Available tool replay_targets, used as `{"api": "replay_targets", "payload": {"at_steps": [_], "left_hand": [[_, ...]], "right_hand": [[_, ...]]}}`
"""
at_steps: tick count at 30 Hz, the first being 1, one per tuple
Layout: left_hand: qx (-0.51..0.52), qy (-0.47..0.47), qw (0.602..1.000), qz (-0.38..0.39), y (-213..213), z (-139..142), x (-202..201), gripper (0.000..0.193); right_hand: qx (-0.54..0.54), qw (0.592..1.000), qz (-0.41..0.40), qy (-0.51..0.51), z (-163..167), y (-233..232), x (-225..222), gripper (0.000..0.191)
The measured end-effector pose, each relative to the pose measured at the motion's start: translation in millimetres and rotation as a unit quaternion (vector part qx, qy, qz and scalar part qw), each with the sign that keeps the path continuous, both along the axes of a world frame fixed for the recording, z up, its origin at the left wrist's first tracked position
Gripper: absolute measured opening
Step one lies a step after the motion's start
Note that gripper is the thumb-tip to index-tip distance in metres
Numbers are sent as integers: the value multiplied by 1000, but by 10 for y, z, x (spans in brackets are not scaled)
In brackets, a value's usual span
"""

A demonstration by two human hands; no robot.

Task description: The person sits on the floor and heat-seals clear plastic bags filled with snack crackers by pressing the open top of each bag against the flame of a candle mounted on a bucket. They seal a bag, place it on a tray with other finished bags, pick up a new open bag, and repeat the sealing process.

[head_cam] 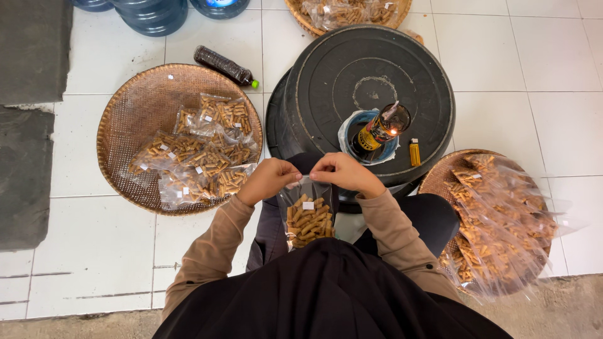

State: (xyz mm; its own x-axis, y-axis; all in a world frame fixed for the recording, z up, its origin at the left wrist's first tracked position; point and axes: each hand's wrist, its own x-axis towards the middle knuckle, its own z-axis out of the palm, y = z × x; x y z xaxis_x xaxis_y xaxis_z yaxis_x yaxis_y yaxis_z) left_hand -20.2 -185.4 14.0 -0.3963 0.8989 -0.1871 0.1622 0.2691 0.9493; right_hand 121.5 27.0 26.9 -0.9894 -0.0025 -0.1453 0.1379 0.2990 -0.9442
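Note:
I hold a clear plastic bag of small brown snack sticks (308, 220) upright over my lap. My left hand (270, 179) pinches the bag's top edge on the left. At the right end of that edge, my right hand (342, 171) grips it too. Just beyond my hands, on an upturned black tub (370, 69), a small bottle lamp with a lit flame (380, 129) stands in a blue-rimmed dish. A yellow lighter (414, 152) lies beside it on the tub.
A round woven tray (132, 107) on my left holds several filled snack bags. Another woven tray (440, 179) on my right carries a pile of bags. A dark bottle (223, 64) lies on the white tiles; blue water jugs (154, 16) and a third basket (301, 19) stand farther off.

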Motion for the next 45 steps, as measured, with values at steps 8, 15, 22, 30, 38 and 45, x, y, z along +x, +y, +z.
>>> {"api": "replay_targets", "payload": {"at_steps": [8,15,22,30,38,45], "left_hand": [[23,1,1000,-10,7,-25,-158,22],[4,22,998,-54,41,-41,-366,21],[23,6,1000,-13,4,-96,-165,22],[6,-23,1000,15,-104,-76,-23,24],[4,3,999,47,-111,-64,102,23],[38,-6,998,59,-123,-86,164,23]], "right_hand": [[-54,996,-39,-65,-206,-118,-185,21],[-87,992,-70,-55,-306,-179,-269,22],[-65,991,-71,-88,-159,-163,-224,19],[-56,993,-54,-90,-129,-243,-159,18],[-61,993,-66,-77,-235,-239,-108,14],[-91,990,-73,-75,-230,-235,-93,10]]}}
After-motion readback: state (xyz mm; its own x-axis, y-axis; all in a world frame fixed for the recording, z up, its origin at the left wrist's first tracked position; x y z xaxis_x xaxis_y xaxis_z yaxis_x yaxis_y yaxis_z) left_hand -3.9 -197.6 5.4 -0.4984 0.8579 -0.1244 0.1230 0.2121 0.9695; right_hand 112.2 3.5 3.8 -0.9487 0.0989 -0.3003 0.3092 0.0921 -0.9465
